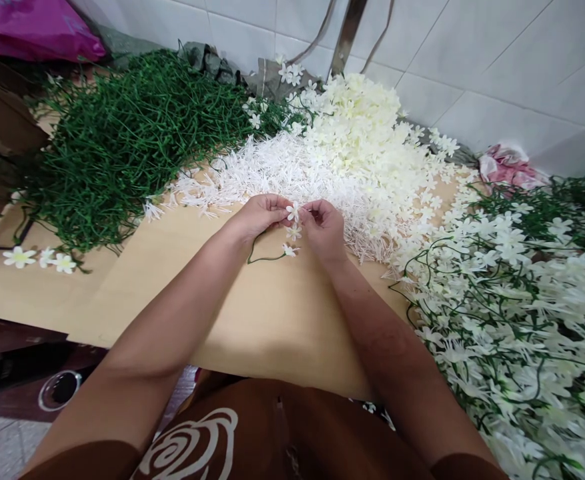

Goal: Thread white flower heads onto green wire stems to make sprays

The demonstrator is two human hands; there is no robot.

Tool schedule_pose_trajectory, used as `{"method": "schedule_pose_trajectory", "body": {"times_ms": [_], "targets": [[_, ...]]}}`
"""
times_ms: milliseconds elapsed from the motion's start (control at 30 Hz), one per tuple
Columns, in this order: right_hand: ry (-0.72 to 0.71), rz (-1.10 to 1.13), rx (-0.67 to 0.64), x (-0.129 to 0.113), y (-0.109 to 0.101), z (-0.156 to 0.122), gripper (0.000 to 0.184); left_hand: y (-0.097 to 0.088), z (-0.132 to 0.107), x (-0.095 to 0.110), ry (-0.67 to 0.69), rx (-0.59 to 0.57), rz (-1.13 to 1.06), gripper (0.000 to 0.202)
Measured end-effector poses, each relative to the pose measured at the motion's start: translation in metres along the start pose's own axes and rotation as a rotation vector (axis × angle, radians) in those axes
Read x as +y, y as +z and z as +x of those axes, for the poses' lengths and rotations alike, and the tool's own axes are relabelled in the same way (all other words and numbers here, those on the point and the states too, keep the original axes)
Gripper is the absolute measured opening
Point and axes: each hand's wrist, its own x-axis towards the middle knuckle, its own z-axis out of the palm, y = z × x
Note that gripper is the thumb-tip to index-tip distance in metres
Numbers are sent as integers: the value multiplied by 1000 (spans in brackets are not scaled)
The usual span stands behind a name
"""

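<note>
1. Your left hand [259, 217] and right hand [325, 228] meet at the board's centre. Both are closed in a fingertip pinch on one flower sprig [293, 233], with its top blossom held between them.
2. The sprig looks light, thin and bendy. Its petals would likely crush, so the green stalk [265, 257] seems the safer hold.
3. Bare board [272, 320] lies open toward 6 o'clock. A stem pile [122, 140] crowds 10 o'clock, white petals [362, 133] 12 o'clock and flowered sprays [522, 300] 4 o'clock.
</note>
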Motion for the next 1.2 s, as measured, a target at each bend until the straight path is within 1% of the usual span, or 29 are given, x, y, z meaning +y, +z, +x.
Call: {"method": "schedule_pose_trajectory", "body": {"times_ms": [133,233,300,400,500,600,667,733,767,833,900,933,967,1000,1033,1100,1167,1200], "targets": [[-20,-52,-6,1,1,-2,12,0,2,-3,-38,13,-31,18],[-72,-126,12,0,1,-3,11,0,3,-4,-64,-20,-79,21],[-109,-136,12,-1,1,-3,10,0,3,-3,-78,-39,-116,21],[-97,-51,-27,-2,1,-3,14,-2,2,-3,-101,-86,-155,22],[-3,101,-102,-1,-1,-1,28,-4,3,-4,-96,-143,-156,27],[60,211,-152,0,-3,2,40,-4,3,-2,-47,-147,-131,30],[82,256,-176,-1,-3,4,47,-4,1,1,-14,-136,-79,28],[112,291,-212,-4,-3,4,49,-5,-3,5,24,-114,40,24],[130,304,-228,-6,-3,3,49,-7,-7,7,57,-85,137,21],[169,328,-251,-10,-2,0,49,-12,-16,9,142,0,429,17],[211,356,-315,-13,-2,-3,48,-17,-27,7,206,78,805,16],[235,368,-365,-14,-3,-5,47,-20,-31,4,209,91,984,15],[256,373,-408,-14,-3,-7,46,-21,-35,1,199,98,1118,15],[269,367,-430,-13,-4,-8,45,-22,-38,-2,198,105,1207,13],[275,350,-423,-12,-5,-8,44,-23,-40,-5,196,112,1262,9],[270,311,-341,-9,-8,-7,42,-23,-39,-10,206,126,1285,7],[268,306,-242,-8,-11,-6,42,-24,-35,-13,216,134,1227,8],[275,322,-213,-8,-12,-6,42,-25,-33,-15,223,138,1160,7]]}}
